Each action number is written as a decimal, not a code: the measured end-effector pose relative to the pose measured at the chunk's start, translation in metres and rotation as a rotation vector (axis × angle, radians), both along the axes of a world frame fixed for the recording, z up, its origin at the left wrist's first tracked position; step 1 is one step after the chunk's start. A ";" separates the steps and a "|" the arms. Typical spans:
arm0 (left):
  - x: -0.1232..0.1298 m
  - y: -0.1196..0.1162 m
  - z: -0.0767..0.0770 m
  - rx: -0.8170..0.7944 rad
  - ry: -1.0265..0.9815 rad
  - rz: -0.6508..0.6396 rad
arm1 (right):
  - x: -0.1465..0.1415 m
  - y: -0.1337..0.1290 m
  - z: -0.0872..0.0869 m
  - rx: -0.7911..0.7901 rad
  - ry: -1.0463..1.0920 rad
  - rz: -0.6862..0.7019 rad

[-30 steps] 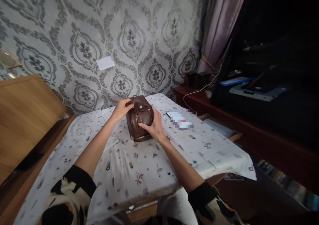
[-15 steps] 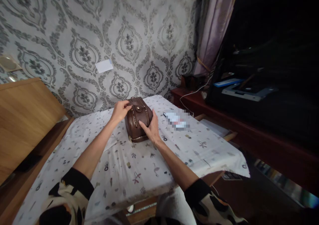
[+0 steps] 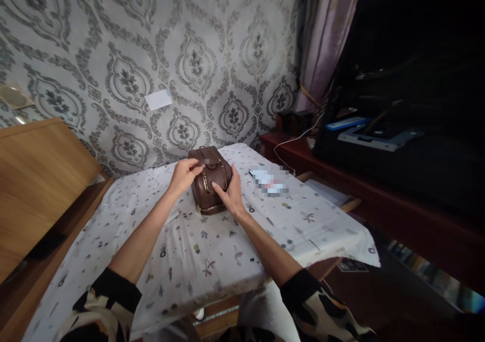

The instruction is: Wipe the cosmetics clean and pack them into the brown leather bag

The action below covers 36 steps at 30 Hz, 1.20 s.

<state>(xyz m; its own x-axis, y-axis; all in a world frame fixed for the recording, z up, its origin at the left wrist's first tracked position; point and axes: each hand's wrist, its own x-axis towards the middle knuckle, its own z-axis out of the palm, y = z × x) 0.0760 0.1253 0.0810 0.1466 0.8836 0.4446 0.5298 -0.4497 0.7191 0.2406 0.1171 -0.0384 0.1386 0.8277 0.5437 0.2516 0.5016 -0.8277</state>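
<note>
A brown leather bag with gold zips and a small front pocket sits on the cloth-covered table. My right hand grips its right side, thumb across the pocket front and fingers around the far edge. At the pocket's top, my left hand is closed in a pinch on the small flap, which is blurred by motion. The fingertips hide part of the flap, so its fastening cannot be made out.
A phone with a blurred-out screen lies right of the bag on the patterned tablecloth. A wooden panel stands at the left. On the right are a dark red cabinet, a white cable and a large black screen. Patterned wallpaper closes the back.
My left hand has shifted slightly right and toward me along the pocket top, and the flap has moved with it. My right hand and the bag stay nearly in place.
</note>
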 end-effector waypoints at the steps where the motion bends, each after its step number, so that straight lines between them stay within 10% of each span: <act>1: 0.000 -0.001 0.000 -0.001 -0.003 0.001 | 0.000 0.000 0.000 0.000 0.004 0.005; 36: 0.006 -0.035 -0.019 -0.001 0.006 0.008 | 0.002 -0.001 0.003 -0.042 -0.029 0.010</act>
<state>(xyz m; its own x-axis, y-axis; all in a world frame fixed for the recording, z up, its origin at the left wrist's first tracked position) 0.0823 0.0907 0.0618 0.1418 0.8853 0.4428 0.5378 -0.4445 0.7164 0.2423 0.1158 -0.0359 0.1150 0.8511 0.5123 0.2706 0.4693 -0.8405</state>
